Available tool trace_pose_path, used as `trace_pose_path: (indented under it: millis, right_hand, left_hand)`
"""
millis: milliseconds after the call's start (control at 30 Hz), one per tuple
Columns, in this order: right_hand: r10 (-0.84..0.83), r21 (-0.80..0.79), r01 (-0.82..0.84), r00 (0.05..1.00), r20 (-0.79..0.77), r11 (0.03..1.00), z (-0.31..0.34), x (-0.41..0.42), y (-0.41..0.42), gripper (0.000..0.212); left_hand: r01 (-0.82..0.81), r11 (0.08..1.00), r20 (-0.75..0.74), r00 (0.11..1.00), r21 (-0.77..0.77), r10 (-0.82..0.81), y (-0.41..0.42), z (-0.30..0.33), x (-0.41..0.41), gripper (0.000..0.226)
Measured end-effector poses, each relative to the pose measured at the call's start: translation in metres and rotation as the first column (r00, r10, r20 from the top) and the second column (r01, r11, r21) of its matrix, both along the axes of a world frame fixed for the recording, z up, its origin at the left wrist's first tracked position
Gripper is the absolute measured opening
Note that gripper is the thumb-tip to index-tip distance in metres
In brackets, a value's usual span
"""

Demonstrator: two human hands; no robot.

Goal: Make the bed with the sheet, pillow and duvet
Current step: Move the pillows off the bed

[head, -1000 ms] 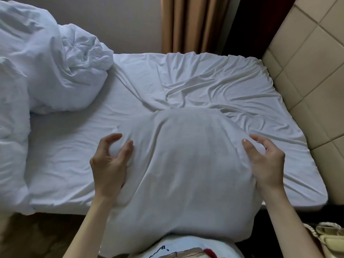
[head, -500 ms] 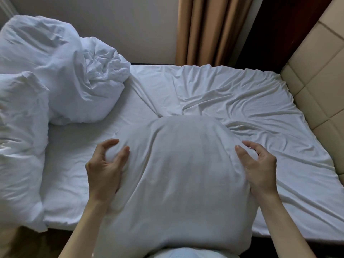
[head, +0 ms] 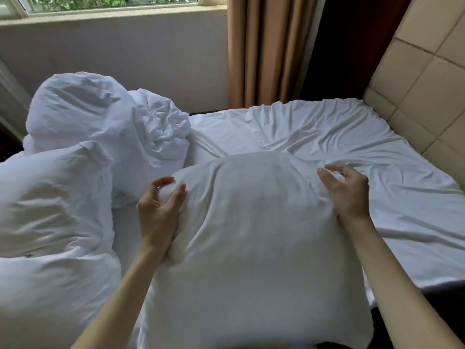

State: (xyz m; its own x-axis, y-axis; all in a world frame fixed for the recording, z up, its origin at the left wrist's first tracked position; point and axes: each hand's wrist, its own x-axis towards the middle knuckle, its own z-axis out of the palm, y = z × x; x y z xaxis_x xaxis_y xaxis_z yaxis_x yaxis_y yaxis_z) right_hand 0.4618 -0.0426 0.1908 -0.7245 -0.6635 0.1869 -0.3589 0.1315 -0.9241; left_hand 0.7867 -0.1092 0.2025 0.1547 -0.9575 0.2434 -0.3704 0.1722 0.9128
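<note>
At pillow (head: 254, 235) sides, hands curled, gripping

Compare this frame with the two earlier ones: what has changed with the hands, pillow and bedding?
The view has tilted up, bringing a window into sight. The left hand and right hand keep gripping the far corners of the pillow, as before. The duvet stays bunched at left and the sheet stays wrinkled.
</note>
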Motion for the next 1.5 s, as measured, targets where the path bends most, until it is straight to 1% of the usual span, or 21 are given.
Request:
trace_pose_path:
  millis: [67, 167, 267, 333, 433, 600, 667, 800, 1000, 1100, 1167, 1333, 1400, 1500]
  right_hand:
    - [-0.013, 0.011, 0.013, 1.000, 0.018, 1.000, 0.005, 0.021, -0.015, 0.024]
    - [-0.015, 0.009, 0.014, 0.998, 0.057, 1.000, 0.015, 0.043, -0.036, 0.025]
    - [-0.003, -0.009, 0.003, 0.999, 0.041, 1.000, 0.029, 0.057, -0.055, 0.021]
    - [-0.002, -0.033, 0.003, 1.000, 0.010, 0.999, 0.042, 0.064, -0.067, 0.027]
    - [-0.001, -0.096, -0.002, 0.999, -0.035, 0.995, 0.062, 0.073, -0.091, 0.030]
    - [0.021, -0.224, -0.043, 0.995, -0.102, 0.974, 0.096, 0.093, -0.145, 0.023]
    - [0.026, -0.270, -0.052, 0.995, -0.099, 0.961, 0.110, 0.106, -0.169, 0.019]
    - [0.048, -0.353, -0.076, 0.995, -0.085, 0.932, 0.138, 0.141, -0.221, 0.021]
    - [0.049, -0.478, -0.081, 0.996, -0.080, 0.874, 0.177, 0.226, -0.293, 0.018]
    - [-0.004, -0.526, -0.049, 0.995, -0.100, 0.849, 0.189, 0.280, -0.314, 0.019]
    - [-0.038, -0.550, -0.014, 0.996, -0.083, 0.835, 0.195, 0.319, -0.324, 0.019]
    - [-0.065, -0.595, 0.022, 0.997, -0.051, 0.803, 0.206, 0.413, -0.356, 0.011]
    - [-0.088, -0.592, 0.049, 0.995, -0.036, 0.804, 0.207, 0.445, -0.372, 0.014]
    - [-0.079, -0.575, 0.036, 0.996, -0.049, 0.818, 0.208, 0.478, -0.399, 0.018]
  left_hand:
    - [0.018, 1.000, 0.014, 1.000, 0.013, -0.018, -0.016, 0.007, 0.021, 0.021]
    - [0.043, 0.999, -0.008, 0.999, 0.009, -0.042, -0.044, 0.015, 0.045, 0.023]
    - [0.046, 0.999, -0.008, 0.999, -0.024, -0.046, -0.070, 0.027, 0.061, 0.024]
    - [0.057, 0.998, -0.012, 0.998, -0.042, -0.058, -0.087, 0.037, 0.069, 0.023]
    - [0.057, 0.995, -0.008, 0.998, -0.076, -0.058, -0.115, 0.051, 0.077, 0.020]
    - [0.017, 0.982, 0.008, 1.000, -0.189, -0.016, -0.159, 0.084, 0.095, 0.017]
    - [-0.004, 0.974, -0.004, 1.000, -0.228, 0.004, -0.178, 0.098, 0.108, 0.018]
    - [-0.040, 0.952, -0.031, 0.999, -0.302, 0.033, -0.217, 0.129, 0.141, 0.019]
    - [-0.098, 0.925, -0.051, 0.995, -0.366, 0.085, -0.281, 0.163, 0.216, 0.021]
    - [-0.085, 0.913, -0.079, 0.995, -0.399, 0.058, -0.309, 0.173, 0.271, 0.022]
    - [-0.058, 0.903, -0.074, 0.997, -0.426, 0.029, -0.326, 0.181, 0.308, 0.021]
    - [-0.060, 0.890, -0.059, 0.998, -0.451, 0.037, -0.364, 0.198, 0.399, 0.020]
    - [-0.061, 0.890, -0.038, 0.998, -0.451, 0.049, -0.381, 0.203, 0.428, 0.022]
    - [-0.068, 0.891, -0.007, 0.997, -0.448, 0.073, -0.406, 0.206, 0.462, 0.026]
